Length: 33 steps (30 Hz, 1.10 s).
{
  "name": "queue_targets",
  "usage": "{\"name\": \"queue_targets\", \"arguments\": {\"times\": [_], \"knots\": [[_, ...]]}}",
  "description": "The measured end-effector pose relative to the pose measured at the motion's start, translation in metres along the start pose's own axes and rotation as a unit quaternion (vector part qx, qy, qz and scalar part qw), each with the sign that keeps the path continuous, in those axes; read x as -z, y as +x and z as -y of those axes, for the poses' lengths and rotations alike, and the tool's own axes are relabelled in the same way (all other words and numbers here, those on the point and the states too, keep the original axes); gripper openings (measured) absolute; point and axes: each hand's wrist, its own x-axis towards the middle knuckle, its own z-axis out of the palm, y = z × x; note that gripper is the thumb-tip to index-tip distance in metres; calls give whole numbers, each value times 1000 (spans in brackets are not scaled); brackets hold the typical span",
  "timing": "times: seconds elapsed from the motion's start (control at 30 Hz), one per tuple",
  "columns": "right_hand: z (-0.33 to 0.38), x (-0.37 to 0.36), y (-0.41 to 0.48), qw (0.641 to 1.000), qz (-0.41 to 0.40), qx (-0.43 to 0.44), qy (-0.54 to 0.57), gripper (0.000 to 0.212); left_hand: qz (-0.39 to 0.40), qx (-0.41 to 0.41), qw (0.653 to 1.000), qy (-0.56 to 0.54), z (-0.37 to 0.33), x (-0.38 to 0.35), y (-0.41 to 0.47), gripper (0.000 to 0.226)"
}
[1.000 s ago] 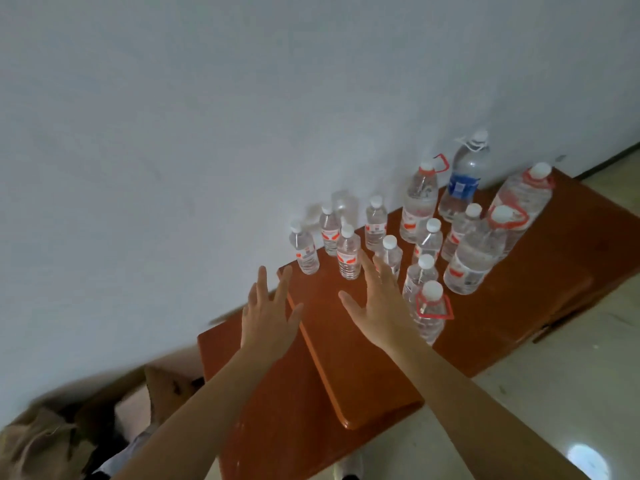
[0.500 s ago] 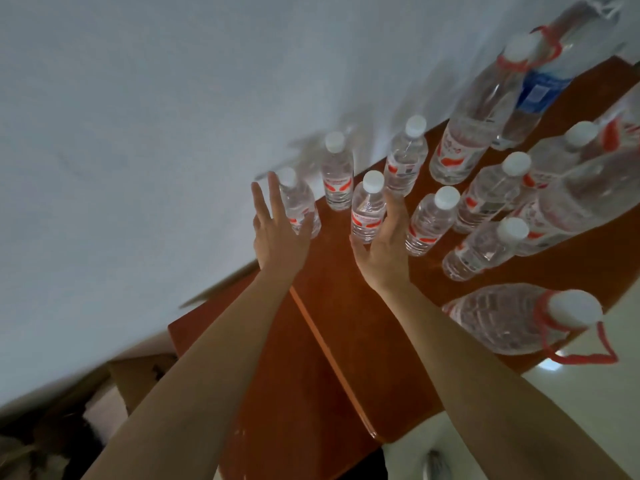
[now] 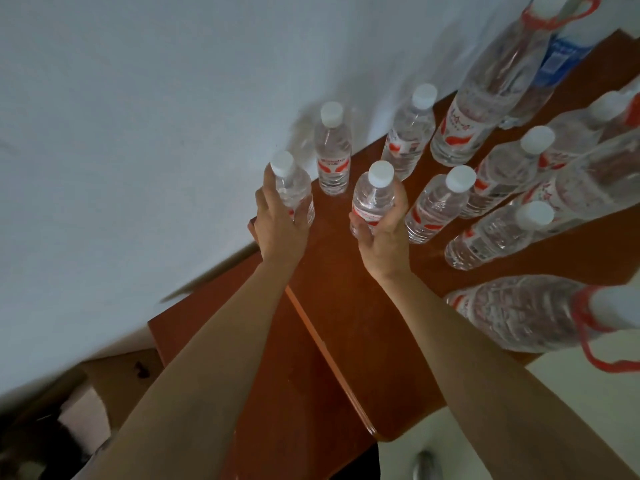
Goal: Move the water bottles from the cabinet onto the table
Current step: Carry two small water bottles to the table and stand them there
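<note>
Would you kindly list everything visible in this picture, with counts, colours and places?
Small water bottles: eight, clear with white caps and red labels, left and middle of the wooden top.
Large water bottles: at least four, clear, right side; one has a blue label.
Wooden top: one, reddish-brown, against the wall.
Wall: one, white, behind.
Cardboard box: one, brown, lower left.
Floor: pale, lower right.
Left hand: one, grips the leftmost small bottle.
Right hand: one, grips the neighbouring small bottle.

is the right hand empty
No, the right hand grips a small water bottle, and the left hand grips a second bottle nearer the wall.
</note>
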Motion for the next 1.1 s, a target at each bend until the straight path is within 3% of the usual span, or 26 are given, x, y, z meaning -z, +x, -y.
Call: {"name": "queue_targets", "arguments": {"times": [0.13, 0.4, 0.5, 0.6, 0.87, 1.0, 1.1], "knots": [[13, 21, -53, 999, 28, -40, -11, 72, 42, -20, 999, 25, 1, 21, -43, 74], [96, 99, -141, 992, 65, -84, -63, 69, 113, -90, 980, 140, -21, 110, -139, 85], [129, 144, -166, 994, 66, -54, -73, 68, 111, -126, 969, 181, -47, 148, -172, 99], [151, 195, -193, 994, 57, -10, -95, 74, 104, -151, 963, 199, -83, 175, -202, 97], [185, 393, -334, 973, -71, -11, -217, 77, 119, -350, 912, 178, -217, 194, -346, 90], [195, 524, -454, 929, -182, -67, -315, 85, 125, -501, 845, 142, -316, 176, -467, 74], [205, 611, -538, 876, -270, -113, -383, 89, 136, -588, 791, 100, -386, 160, -554, 92]]}}
